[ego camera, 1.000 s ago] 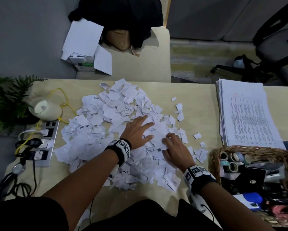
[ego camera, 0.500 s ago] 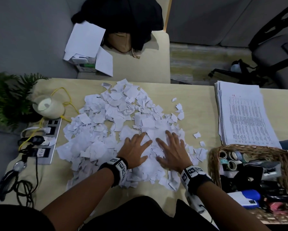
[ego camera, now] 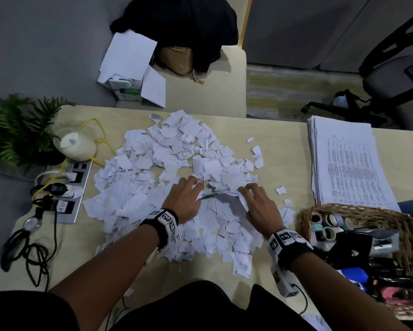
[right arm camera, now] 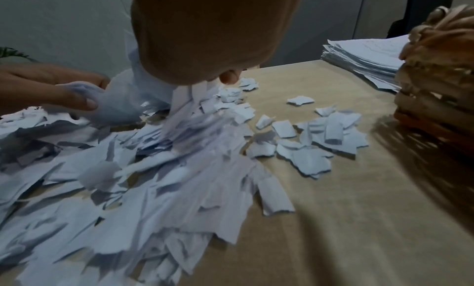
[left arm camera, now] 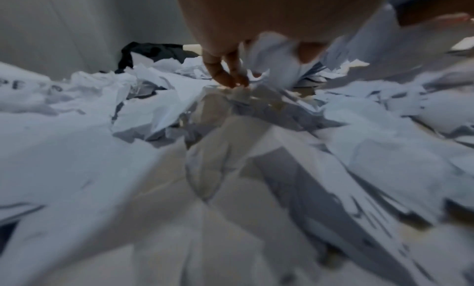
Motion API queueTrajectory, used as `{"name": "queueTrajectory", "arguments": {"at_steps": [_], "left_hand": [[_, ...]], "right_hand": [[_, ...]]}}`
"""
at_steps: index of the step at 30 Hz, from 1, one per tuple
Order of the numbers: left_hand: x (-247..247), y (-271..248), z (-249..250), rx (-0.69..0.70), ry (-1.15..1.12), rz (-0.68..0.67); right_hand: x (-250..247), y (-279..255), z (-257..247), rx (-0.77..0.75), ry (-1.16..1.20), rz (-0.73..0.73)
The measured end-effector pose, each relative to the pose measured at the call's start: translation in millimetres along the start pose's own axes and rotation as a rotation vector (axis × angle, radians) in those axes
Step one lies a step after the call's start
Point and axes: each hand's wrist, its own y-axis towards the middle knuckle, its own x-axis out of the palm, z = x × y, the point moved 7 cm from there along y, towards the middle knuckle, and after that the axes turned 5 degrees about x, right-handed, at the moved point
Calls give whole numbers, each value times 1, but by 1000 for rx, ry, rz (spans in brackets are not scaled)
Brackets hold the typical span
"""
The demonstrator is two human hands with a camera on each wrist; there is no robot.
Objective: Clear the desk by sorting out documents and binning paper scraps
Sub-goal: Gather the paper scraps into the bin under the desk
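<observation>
**Both hands in the scrap pile**

We see a wide heap of torn paper scraps [ego camera: 177, 177] spread over the middle of the table [ego camera: 279, 161], reaching from near the far edge almost to the near edge. Our left hand [ego camera: 186, 199] and right hand [ego camera: 260, 206] sit side by side in the heap's near half, fingers curled down into the paper. From the left wrist view, the left fingers [left arm camera: 225, 75] are bent and closed on a bunch of scraps. From the right wrist view, the right hand's grip is also clamped on a bunch of scraps, with pieces hanging below the palm. A few loose scraps lie apart from the heap, towards the right.

A stack of printed documents [ego camera: 348, 163] rests at the table's right edge, well apart from the heap. Just nearer than it, at the near right corner, stands a wicker basket [ego camera: 358, 209] holding tape rolls and other small items. Along the left edge we see a power strip [ego camera: 74, 187] with cables, a pale round object [ego camera: 74, 144] with a yellow cord, and a green plant [ego camera: 17, 132].
</observation>
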Motion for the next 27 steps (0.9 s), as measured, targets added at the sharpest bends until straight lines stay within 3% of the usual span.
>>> {"name": "queueTrajectory", "arguments": {"at_steps": [7,13,19,24,27], "left_hand": [[51,-25,32,19,143,-234],[53,-34,42,44,238,-198],[37,-36,10,-49,170,-189],[22,-29,0,-21,51,-136],[11,-22,7,7,-10,-103]], "right_hand": [[-3,-2,6,12,-85,143],[3,-7,12,70,-71,65],[1,-7,16,243,-75,52],[1,-9,12,263,-178,-77],[4,-13,6,262,-72,-57]]}}
